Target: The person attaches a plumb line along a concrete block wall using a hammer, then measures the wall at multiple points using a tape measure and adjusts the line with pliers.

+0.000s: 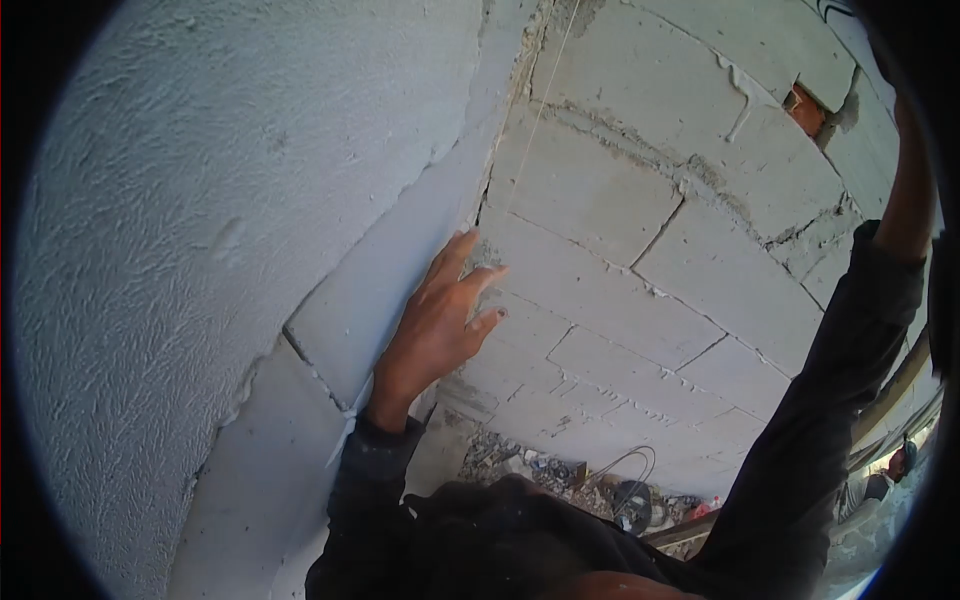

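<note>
- and here is the left hand [432, 325], up at the corner, fingers spread, its grip open and holding nothing!
- right alongside it, the bare block wall [360, 290] on the left, with the hand lying along its edge; whether the palm presses on it, i cannot tell
- fingertips point up toward the joint where that wall meets the facing block wall [590, 190]
- over on the right, the right forearm [905, 200] reaches high out of a dark sleeve [800, 440], but the right hand is beyond the view, so its grip i cannot tell
- rough grey plaster [220, 240] covers the left wall beyond the bare blocks, ending in a ragged edge
- a thin string [545, 95] runs down near the corner, in front of the facing wall
- up at top right, a reddish brick piece [805, 110] sits in a gap between blocks
- down below, rubble [520, 462] lies along the foot of the facing wall, a dark round container [632, 500] beside it
- and far right, another person [885, 475], small at the picture's edge
</note>
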`<state>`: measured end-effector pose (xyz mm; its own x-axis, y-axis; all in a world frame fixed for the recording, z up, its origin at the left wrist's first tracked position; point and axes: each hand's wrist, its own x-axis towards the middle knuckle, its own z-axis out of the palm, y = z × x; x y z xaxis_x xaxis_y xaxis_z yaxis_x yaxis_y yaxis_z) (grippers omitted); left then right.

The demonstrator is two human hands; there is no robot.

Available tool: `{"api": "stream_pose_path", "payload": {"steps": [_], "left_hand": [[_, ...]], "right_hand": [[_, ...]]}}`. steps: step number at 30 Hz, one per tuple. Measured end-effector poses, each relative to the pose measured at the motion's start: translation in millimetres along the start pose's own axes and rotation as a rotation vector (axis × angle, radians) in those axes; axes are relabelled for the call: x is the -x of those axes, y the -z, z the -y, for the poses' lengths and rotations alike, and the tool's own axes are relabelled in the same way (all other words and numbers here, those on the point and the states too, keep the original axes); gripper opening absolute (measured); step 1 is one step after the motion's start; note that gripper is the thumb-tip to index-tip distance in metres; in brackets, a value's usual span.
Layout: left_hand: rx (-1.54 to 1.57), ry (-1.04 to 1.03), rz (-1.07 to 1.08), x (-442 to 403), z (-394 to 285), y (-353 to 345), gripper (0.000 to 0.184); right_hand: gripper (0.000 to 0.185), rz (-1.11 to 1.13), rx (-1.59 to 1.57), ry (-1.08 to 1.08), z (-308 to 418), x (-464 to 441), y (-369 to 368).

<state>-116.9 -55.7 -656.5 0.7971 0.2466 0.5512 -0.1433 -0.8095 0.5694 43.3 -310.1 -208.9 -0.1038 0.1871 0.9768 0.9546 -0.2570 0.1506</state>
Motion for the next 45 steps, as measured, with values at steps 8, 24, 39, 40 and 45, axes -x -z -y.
{"api": "stream_pose_path", "payload": {"steps": [8, 24, 39, 40, 45], "left_hand": [[-0.182, -0.253, -0.313, 27.4, -13.6, -3.8, 0.036], [-1.307, 0.006, -0.635, 180.4, 1.6, -9.7, 0.068], [-1.472, -0.088, -0.628, 180.3, 10.9, -7.1, 0.026], [-1.446, -0.142, -0.602, 182.0, 11.6, -3.6, 0.023], [-1.371, -0.287, -0.560, 175.3, 3.4, -1.7, 0.014]], "right_hand": [[0.027, 0.072, 0.011, -0.493, 11.0, 307.3, 14.0], [0.026, 0.965, -0.665, -1.815, 46.4, 776.3, -1.9], [0.028, 1.021, -0.464, -1.813, 81.8, 865.0, -8.3], [0.028, 1.026, -0.468, -1.810, 85.7, 872.6, -8.4], [0.031, 1.085, -0.324, -1.690, 100.0, 889.1, -26.5]]}}
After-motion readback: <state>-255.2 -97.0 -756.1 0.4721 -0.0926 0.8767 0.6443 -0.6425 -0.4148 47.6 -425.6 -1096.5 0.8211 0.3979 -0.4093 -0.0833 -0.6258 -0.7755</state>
